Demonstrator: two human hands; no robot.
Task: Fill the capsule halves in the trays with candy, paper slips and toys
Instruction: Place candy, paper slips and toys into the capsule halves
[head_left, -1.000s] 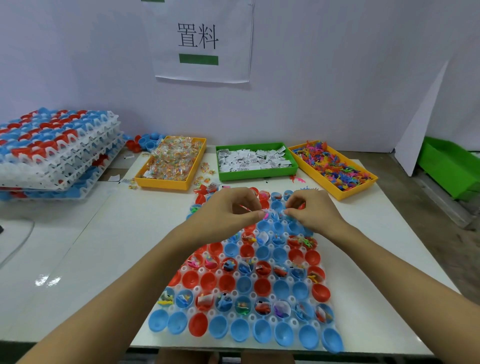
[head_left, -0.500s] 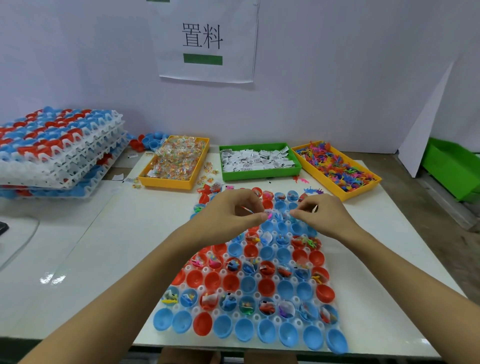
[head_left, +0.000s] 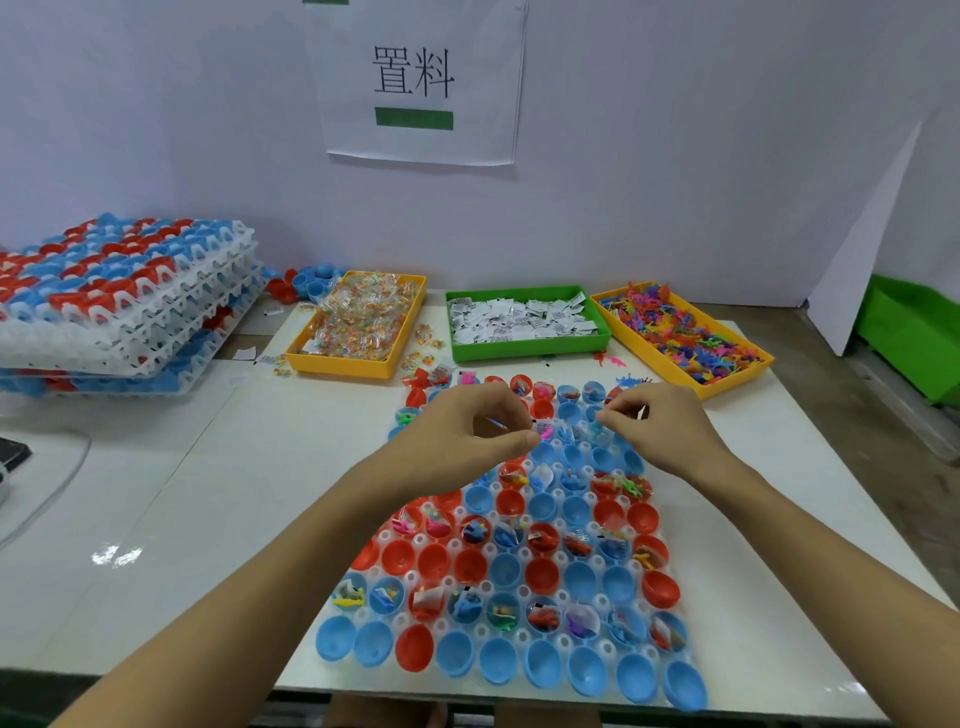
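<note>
Your two hands meet over the upper middle of the capsule tray (head_left: 519, 597), which lies on the white desk (head_left: 208, 493) in the lower centre of the frame. Your left hand (head_left: 467, 436) has its fingers curled, thumb and forefinger pinching a few small items (a pink toy (head_left: 545, 432) and what looks like a paper slip show at the fingertips). Your right hand (head_left: 660, 426) is curled too, its fingertips pinched together above a blue capsule half; what it grips is too small to make out.

The tray holds rows of red and blue capsule halves (head_left: 509, 569). Several rows already carry toys and slips, while the nearest row at the bottom edge and some rows between them sit bare.

Behind the tray, across the middle of the frame, stand three bins side by side: a yellow bin of wrapped candy (head_left: 358, 325) on the left, a green bin of folded paper slips (head_left: 524, 319) in the centre, and a yellow bin of colourful toys (head_left: 680, 332) on the right. A few loose candies and toys lie between the bins and the tray.

At the left edge, a stack of white trays (head_left: 119, 301) loaded with capsule halves is piled up. A paper sign (head_left: 415, 78) hangs on the wall at the top centre.
</note>
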